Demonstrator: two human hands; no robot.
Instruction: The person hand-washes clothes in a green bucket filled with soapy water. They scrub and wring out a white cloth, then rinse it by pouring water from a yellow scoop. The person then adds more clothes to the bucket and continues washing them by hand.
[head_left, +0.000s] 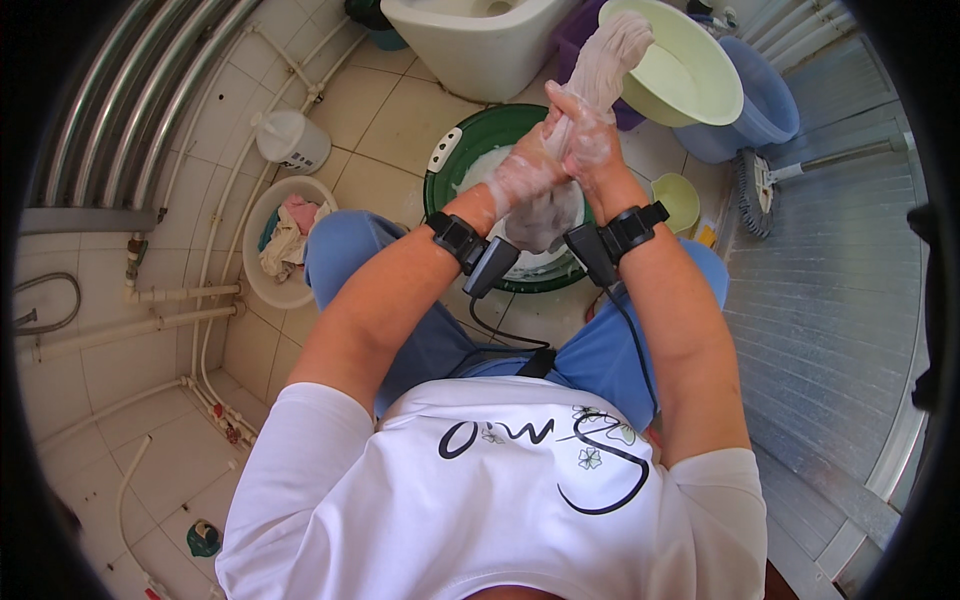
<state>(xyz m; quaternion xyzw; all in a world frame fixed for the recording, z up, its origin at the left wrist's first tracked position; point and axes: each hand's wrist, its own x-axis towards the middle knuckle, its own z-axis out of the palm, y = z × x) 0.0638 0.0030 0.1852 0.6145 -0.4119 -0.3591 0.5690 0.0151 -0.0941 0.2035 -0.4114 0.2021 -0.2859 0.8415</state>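
Note:
Both my hands, wet with suds, grip a twisted light pinkish cloth (611, 64) above a green plastic basin (439, 184). My left hand (529, 165) is closed around the cloth's lower part, and my right hand (592, 139) wraps it just beside, the two touching. The cloth's bunched upper end sticks up past my hands, over the rim of a pale green basin. Below my wrists, soapy water and a greyish wet cloth (536, 221) show in the green basin; my forearms hide part of it.
A white tub (251, 259) with assorted cloths and a lidded white bucket (292, 142) stand left. Beyond are a toilet (480, 45), a pale yellow-green basin (686, 75) and a blue tub (765, 97). A small green scoop (679, 199) and a brush (756, 195) are at right, beside a metallic panel.

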